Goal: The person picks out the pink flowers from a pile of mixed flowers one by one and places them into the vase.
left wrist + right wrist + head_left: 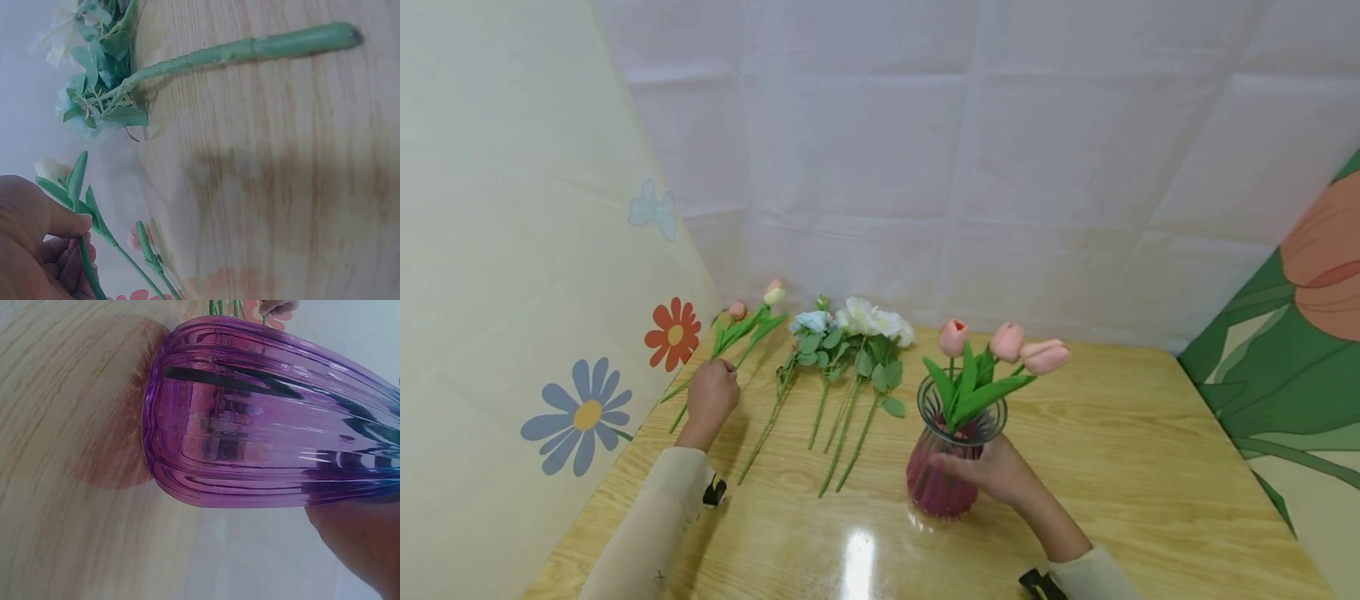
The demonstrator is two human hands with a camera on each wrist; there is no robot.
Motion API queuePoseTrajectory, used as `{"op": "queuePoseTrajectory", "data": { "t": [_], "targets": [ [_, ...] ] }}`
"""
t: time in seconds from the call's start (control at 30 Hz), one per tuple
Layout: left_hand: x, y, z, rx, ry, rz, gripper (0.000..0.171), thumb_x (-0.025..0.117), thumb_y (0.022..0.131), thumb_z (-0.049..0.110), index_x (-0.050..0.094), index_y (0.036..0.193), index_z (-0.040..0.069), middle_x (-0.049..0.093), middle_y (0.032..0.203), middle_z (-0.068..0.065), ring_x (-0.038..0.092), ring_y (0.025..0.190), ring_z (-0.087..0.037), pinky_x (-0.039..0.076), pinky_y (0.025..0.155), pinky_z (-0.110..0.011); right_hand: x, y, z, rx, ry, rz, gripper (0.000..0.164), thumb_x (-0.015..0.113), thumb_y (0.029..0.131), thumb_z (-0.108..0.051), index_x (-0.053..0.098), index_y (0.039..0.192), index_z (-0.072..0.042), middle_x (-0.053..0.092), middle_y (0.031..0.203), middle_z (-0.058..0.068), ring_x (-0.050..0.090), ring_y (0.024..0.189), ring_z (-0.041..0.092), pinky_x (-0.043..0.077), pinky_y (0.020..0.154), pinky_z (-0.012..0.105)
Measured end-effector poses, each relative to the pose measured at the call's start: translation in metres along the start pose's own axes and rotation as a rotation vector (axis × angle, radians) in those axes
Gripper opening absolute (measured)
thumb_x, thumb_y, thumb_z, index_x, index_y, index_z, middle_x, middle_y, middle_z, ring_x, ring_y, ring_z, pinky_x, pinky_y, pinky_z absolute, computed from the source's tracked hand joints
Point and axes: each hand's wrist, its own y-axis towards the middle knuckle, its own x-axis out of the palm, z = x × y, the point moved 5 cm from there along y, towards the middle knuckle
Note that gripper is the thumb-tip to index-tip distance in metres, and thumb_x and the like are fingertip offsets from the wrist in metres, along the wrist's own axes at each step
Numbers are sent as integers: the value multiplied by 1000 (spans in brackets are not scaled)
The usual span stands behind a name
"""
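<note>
At the left of the table, my left hand (711, 396) pinches the green stem of a white tulip (773, 295) between thumb and fingers. The left wrist view shows this stem (85, 265) under the thumb. Beside the hand lie pink tulips (737, 310) with green leaves. My right hand (996, 471) grips a ribbed glass vase (943, 492) around its upper body, thumb across the front. Its glass is purple-pink below, with a clear flared rim. Three pink tulips (1007, 342) stand in the vase, leaning right. The right wrist view shows the vase base (153, 412) at the tabletop.
Between the hands, several long-stemmed flowers lie on the wooden table (1150, 467): a pale blue bloom (812, 322) and white blooms (872, 321), stems toward me. A white cloth (865, 150) hangs behind, with flower-printed panels (490, 275) at both sides.
</note>
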Motion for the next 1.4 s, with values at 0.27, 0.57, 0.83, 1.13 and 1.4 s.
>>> {"op": "queuePoseTrajectory", "data": {
  "t": [0.27, 0.57, 0.83, 1.13, 1.4],
  "targets": [
    [-4, 1, -2, -6, 19, 36, 20, 53, 100, 2, 67, 105, -11, 66, 101, -30, 64, 95, -45, 55, 79, -52, 0, 0, -1, 6, -1, 2, 77, 82, 85, -16, 40, 149, -5, 62, 133, 16, 59, 123, 37, 46, 103, 52],
    [-11, 1, -6, -50, 11, 66, 20, 53, 101, 5, 67, 105, -9, 65, 99, -28, 63, 93, -43, 54, 77, -51, 0, 0, -1, 16, 6, 11, 79, 82, 85, -15, 39, 150, -4, 61, 135, 18, 58, 124, 39, 44, 104, 60],
    [-26, 7, -6, -17, -7, 61, 23, 52, 102, 5, 68, 109, -11, 68, 104, -30, 65, 96, -46, 54, 81, -55, 0, -1, 0, 46, -13, 34, 80, 83, 84, -17, 40, 150, -3, 61, 135, 20, 58, 125, 40, 43, 105, 59],
    [-48, 11, 5, -57, -62, 34, 29, 51, 105, 11, 67, 117, -10, 68, 117, -29, 62, 109, -46, 50, 95, -56, 0, -1, 0, 30, -12, 16, 79, 82, 85, -17, 39, 150, -5, 59, 136, 20, 57, 125, 42, 44, 104, 62],
    [-51, 11, 6, -78, -77, -4, 34, 48, 106, 14, 65, 122, -10, 66, 121, -29, 61, 113, -46, 50, 97, -57, 0, 1, 0, 19, 4, 14, 77, 83, 84, -16, 41, 148, -3, 62, 132, 17, 59, 123, 38, 44, 104, 60]
  ]
}}
